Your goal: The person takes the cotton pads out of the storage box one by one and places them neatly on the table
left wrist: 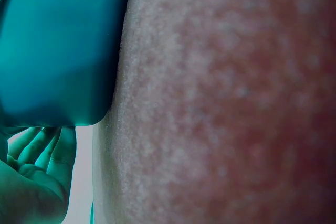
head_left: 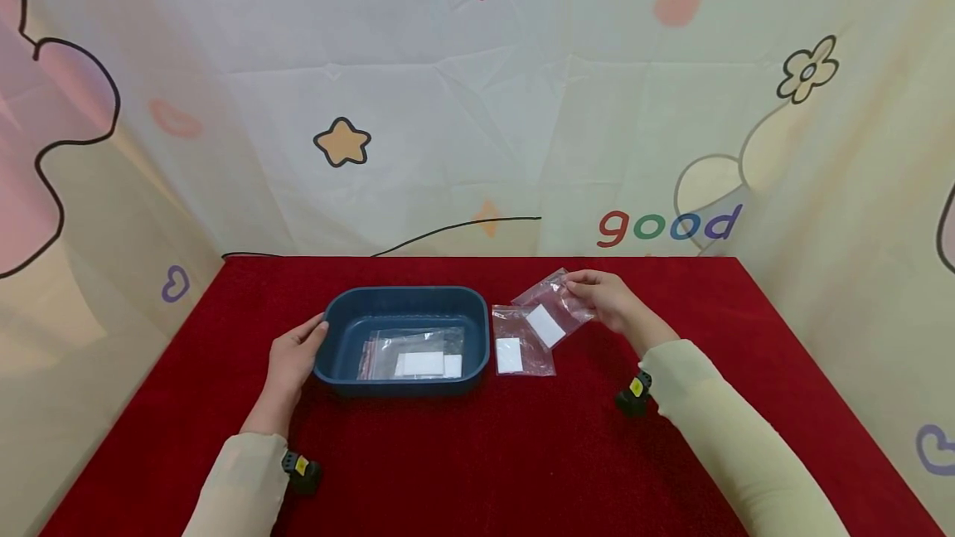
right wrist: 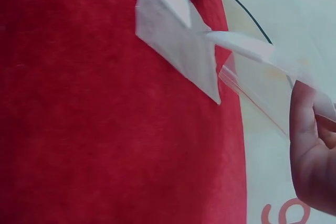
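My left hand [head_left: 289, 357] touches the left end of a dark blue plastic tub [head_left: 403, 389]. In the left wrist view its fingers [left wrist: 62, 156] reach fairly straight to the tub's end wall. Inside the tub lie overlapping clear zip bags [head_left: 384, 346] with white label patches. Right of the tub, my right hand [head_left: 608, 297] pinches a clear zip bag [head_left: 555, 301] by its upper right part, and the bag hangs tilted. It overlaps another clear zip bag [head_left: 533, 359], which lies on the red cloth. The right wrist view shows the held bag lifted off the cloth; the right fingertips are partly cut off there.
A red cloth [head_left: 477, 462] covers the table. Behind it hangs a pale printed curtain [head_left: 448, 147] with a star and the word "good", and it continues along both sides.
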`<state>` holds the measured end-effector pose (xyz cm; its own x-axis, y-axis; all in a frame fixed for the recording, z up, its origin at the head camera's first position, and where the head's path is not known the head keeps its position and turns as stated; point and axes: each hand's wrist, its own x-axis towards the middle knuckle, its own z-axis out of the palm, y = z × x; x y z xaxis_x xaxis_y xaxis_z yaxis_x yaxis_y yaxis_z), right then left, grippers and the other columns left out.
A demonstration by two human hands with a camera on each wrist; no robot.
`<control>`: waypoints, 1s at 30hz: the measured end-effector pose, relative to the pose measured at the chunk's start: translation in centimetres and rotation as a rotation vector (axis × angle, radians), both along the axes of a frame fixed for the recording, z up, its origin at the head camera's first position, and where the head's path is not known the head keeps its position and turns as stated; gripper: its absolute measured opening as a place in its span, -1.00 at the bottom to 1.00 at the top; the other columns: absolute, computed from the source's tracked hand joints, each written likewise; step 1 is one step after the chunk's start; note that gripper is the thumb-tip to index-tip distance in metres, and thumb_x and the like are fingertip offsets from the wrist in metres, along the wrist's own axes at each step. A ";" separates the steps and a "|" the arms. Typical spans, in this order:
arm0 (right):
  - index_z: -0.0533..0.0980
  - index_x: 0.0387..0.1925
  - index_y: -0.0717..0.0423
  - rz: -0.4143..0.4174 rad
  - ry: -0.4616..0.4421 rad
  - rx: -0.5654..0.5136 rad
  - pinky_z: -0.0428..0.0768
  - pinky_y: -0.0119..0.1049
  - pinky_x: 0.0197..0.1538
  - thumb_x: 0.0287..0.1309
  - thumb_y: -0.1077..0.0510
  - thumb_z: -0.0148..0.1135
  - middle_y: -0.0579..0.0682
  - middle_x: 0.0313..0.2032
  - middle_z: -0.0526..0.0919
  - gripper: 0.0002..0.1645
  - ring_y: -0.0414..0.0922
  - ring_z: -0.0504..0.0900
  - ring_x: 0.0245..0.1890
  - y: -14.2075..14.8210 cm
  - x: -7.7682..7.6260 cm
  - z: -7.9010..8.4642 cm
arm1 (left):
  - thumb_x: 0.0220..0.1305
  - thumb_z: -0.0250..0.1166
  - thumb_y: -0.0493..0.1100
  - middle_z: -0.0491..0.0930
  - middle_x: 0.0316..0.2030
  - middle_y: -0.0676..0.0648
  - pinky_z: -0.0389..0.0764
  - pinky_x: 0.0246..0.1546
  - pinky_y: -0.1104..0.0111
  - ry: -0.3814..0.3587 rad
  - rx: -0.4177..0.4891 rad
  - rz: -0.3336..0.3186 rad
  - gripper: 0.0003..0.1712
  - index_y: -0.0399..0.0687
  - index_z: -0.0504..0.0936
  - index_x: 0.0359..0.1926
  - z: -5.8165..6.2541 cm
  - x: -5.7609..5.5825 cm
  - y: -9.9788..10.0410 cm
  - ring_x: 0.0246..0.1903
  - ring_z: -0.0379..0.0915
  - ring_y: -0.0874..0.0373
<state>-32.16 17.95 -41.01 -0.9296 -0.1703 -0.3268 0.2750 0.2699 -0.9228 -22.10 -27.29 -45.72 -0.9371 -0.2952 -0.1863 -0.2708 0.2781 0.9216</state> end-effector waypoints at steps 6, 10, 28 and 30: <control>0.35 0.34 0.28 -0.023 -0.063 -0.097 0.72 -0.50 -0.22 0.55 0.15 0.02 -0.18 -0.34 0.65 -0.53 -0.31 0.71 -0.37 0.6 1.0 -0.7 | 0.61 0.00 -0.05 0.22 0.54 -0.32 0.34 0.49 -0.01 -0.003 -0.001 0.008 -0.40 -0.19 0.26 0.53 0.1 0.0 0.0 0.49 0.21 -0.18; 0.34 0.33 0.30 -0.024 -0.088 -0.141 0.74 -0.47 -0.24 0.56 0.16 0.00 -0.17 -0.36 0.66 -0.55 -0.33 0.74 -0.39 1.0 1.6 -1.1 | 0.61 0.00 -0.03 0.22 0.53 -0.32 0.35 0.48 -0.02 -0.006 -0.004 0.008 -0.39 -0.18 0.26 0.53 0.1 0.1 0.0 0.49 0.22 -0.19; 0.39 0.12 0.32 0.005 -0.120 -0.152 0.77 -0.39 -0.24 0.57 0.26 -0.10 -0.15 -0.32 0.61 -0.74 -0.30 0.71 -0.35 2.4 3.3 -3.0 | 0.63 0.00 -0.06 0.21 0.55 -0.28 0.31 0.51 0.01 0.006 0.034 0.000 -0.41 -0.18 0.26 0.53 0.1 0.2 0.1 0.55 0.11 -0.17; 0.38 0.14 0.38 0.006 -0.099 -0.109 0.76 -0.39 -0.24 0.57 0.26 -0.09 -0.13 -0.30 0.60 -0.71 -0.28 0.67 -0.34 2.5 3.5 -3.2 | 0.63 0.00 -0.06 0.20 0.55 -0.28 0.31 0.51 0.01 0.009 0.033 0.000 -0.41 -0.19 0.26 0.53 0.1 0.2 0.1 0.56 0.11 -0.17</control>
